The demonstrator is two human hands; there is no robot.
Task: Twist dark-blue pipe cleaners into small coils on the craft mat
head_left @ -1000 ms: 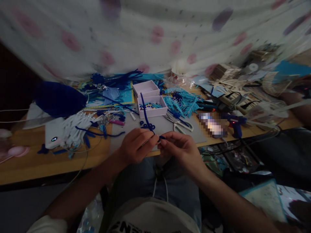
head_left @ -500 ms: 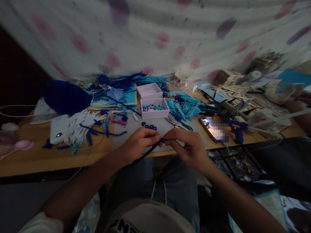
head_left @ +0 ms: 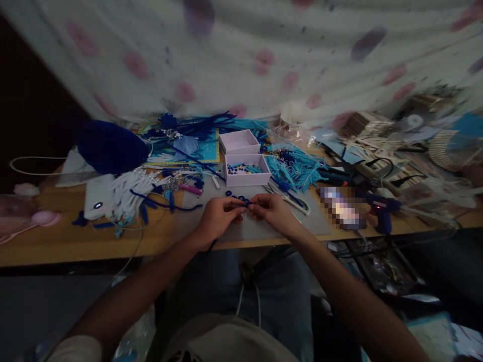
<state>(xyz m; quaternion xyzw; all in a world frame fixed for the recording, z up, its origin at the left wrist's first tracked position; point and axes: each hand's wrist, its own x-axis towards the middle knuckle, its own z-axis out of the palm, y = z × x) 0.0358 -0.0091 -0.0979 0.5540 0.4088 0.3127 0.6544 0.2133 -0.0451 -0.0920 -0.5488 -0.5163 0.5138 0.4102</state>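
The left hand [head_left: 216,219] and the right hand [head_left: 277,215] meet nearly fingertip to fingertip, each with thumb and fingers pinched on a dark blue pipe cleaner [head_left: 247,203]. The worked section of the pipe cleaner lies between the two sets of fingertips, where its exact form is too small to tell; a free length emerges below the left hand, near the front edge of the surface [head_left: 75,247]. Both hands are positioned over a grey mat [head_left: 241,235]. Small dark blue rings [head_left: 229,193] lie just beyond the fingertips. Farther out, directly ahead of the hands, an open white box [head_left: 248,179] contains small beads and light blue pieces; a second white box part [head_left: 239,143] is located behind it. Beyond the right hand, and partly hidden, lie scissors [head_left: 301,204] with pale handles. To the right of that hand are a phone [head_left: 342,208], its screen lit, and a blue glue gun [head_left: 384,213] showing a red light. To the left of the left hand, a loose dark blue strand [head_left: 169,204] extends toward a bundle of white strips [head_left: 128,193] and a white power bank [head_left: 98,193]. A pink tube [head_left: 191,189] lies beyond the left hand.
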